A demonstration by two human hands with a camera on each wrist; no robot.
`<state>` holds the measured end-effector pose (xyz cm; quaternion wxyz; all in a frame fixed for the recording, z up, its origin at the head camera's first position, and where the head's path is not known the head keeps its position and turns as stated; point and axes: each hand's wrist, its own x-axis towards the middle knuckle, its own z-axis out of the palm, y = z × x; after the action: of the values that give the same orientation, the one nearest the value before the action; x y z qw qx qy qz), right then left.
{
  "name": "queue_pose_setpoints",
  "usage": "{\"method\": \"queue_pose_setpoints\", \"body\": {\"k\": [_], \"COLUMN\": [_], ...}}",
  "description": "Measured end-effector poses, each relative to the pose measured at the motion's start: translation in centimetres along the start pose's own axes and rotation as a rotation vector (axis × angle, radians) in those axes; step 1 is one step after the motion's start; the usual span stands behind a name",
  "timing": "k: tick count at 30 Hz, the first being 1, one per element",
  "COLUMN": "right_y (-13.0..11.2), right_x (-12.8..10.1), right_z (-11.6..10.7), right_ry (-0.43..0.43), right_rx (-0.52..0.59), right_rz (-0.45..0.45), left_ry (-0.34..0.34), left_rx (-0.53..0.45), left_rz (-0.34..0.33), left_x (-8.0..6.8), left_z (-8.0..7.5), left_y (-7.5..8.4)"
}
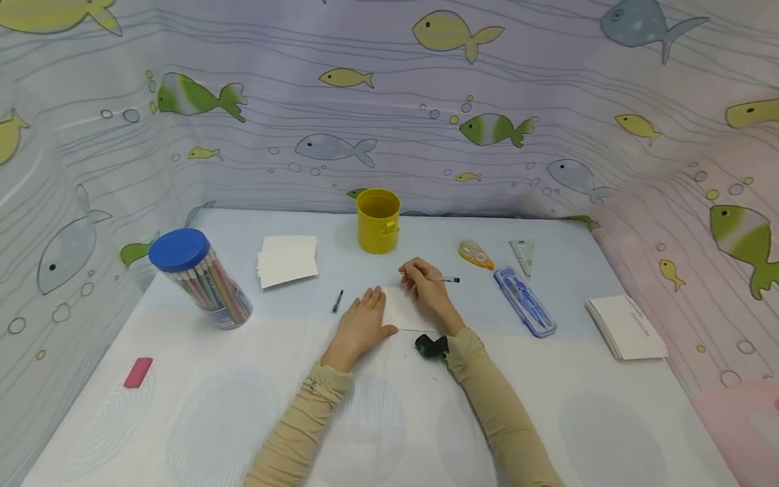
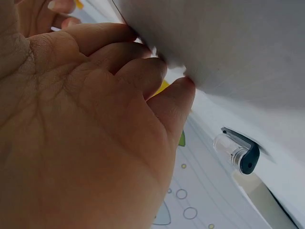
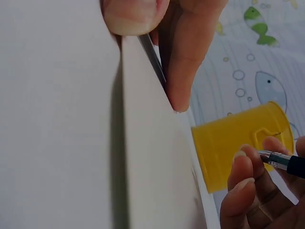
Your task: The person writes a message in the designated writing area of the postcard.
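Note:
My left hand [image 1: 360,325] rests on the left part of a small white paper card [image 1: 404,311], its fingers extended. In the right wrist view the left thumb [image 3: 131,16] lies at the card's near edge. My right hand [image 1: 427,294] holds a pen [image 1: 447,279] above the card's right part; in the right wrist view the pen's metal tip [image 3: 264,155] points toward the left. The clear and dark pen cap [image 1: 337,301] lies left of the left hand, and it shows in the left wrist view [image 2: 238,152] too.
A yellow bucket [image 1: 377,230] stands behind the card. On the left are a stack of white cards [image 1: 287,260], a blue-lidded pencil tub [image 1: 203,277] and a red block [image 1: 138,372]. Correction tape [image 1: 475,253], a triangle ruler [image 1: 523,256], a blue case [image 1: 525,301] and a notepad [image 1: 627,328] lie right.

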<state>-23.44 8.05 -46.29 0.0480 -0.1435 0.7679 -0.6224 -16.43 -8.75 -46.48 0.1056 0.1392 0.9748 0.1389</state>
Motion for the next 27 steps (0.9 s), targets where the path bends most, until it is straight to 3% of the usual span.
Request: {"method": "queue_pose_setpoints", "body": {"k": [5, 12, 16, 27], "right_y": [1.4, 1.5, 1.7, 2.2], "right_x": [1.5, 2.1, 2.0, 2.4], "right_z": [0.5, 1.7, 2.2, 3.2], "right_ry": [0.040, -0.012, 0.006, 0.095], "right_rx": [0.007, -0.016, -0.027, -0.131], "right_rz": [0.066, 0.149, 0.191, 0.099], "left_ry": [0.027, 0.000, 0.000, 0.012], "left_rx": [-0.013, -0.007, 0.022, 0.045], "left_rz": [0.012, -0.001, 0.003, 0.002], "left_x": [-0.1, -0.2, -0.1, -0.3], "left_z": [-0.2, -0.2, 0.0, -0.3], "left_y": [0.2, 0.4, 0.4, 0.5]}}
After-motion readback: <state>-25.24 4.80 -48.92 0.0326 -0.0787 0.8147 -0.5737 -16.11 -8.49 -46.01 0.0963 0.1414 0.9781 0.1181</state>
